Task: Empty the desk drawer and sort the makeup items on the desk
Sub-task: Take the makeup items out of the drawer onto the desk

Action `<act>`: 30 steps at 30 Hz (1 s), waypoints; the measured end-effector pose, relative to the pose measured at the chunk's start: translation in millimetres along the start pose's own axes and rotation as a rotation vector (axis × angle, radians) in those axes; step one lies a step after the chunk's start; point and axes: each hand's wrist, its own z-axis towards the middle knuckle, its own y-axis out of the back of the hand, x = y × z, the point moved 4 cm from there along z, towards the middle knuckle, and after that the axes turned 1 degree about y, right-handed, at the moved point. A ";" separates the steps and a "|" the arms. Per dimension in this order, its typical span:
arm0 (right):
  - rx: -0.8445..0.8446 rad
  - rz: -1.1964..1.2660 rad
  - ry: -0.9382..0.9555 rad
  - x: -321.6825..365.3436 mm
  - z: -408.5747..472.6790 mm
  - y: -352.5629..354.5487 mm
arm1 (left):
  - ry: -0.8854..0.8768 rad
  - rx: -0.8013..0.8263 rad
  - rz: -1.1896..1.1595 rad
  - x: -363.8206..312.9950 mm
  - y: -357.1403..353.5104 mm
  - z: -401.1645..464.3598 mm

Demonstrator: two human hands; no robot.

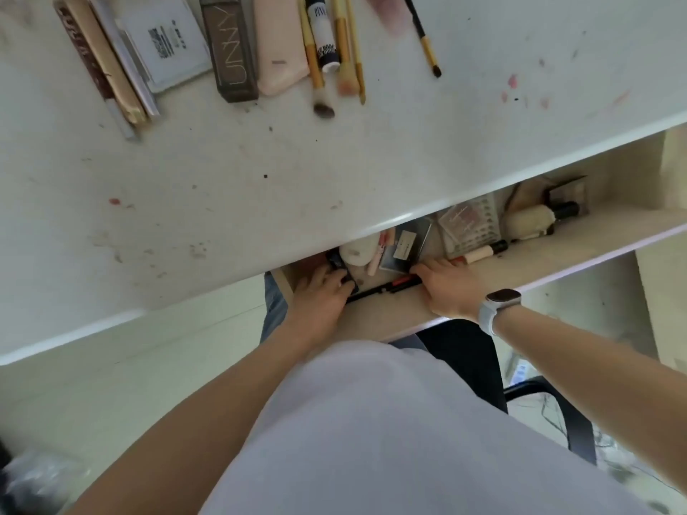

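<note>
While both hands sit in the drawer (pixel 528 254), I see left hand (pixel 321 291) fingers curled around a black compact (pixel 344 271); right hand (pixel 444 288) fingers lie flat by a black pencil (pixel 383 288).

Person is wearing a loose pale lavender-grey t-shirt (pixel 371 433), short-sleeved, w/ both forearms showing bare. Right wrist is carrying a smartwatch (pixel 502 301): dark rounded-square face, white strap. Left wrist is wearing nothing. Bit of blue denim (pixel 273 310) is showing by the left arm.
</note>
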 end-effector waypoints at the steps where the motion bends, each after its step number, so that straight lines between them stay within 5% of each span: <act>1: 0.014 0.008 -0.010 -0.6 2.9 -1.4 | -0.056 0.001 0.113 -2.8 -3.1 3.8; 4: 0.038 -0.028 -0.003 -1.1 9.1 -0.8 | -0.182 0.054 0.351 -8.1 -8.2 12.4; 12: 0.066 0.027 0.039 -3.2 14.4 0.4 | -0.163 0.196 0.649 -1.0 -14.6 21.0; 19: 0.118 -0.030 0.099 4.7 16.9 1.0 | -0.203 0.079 0.609 0.9 -0.9 36.2; 30: 0.202 -0.101 0.147 18.5 13.3 13.3 | -0.129 0.235 0.546 2.9 -17.3 19.3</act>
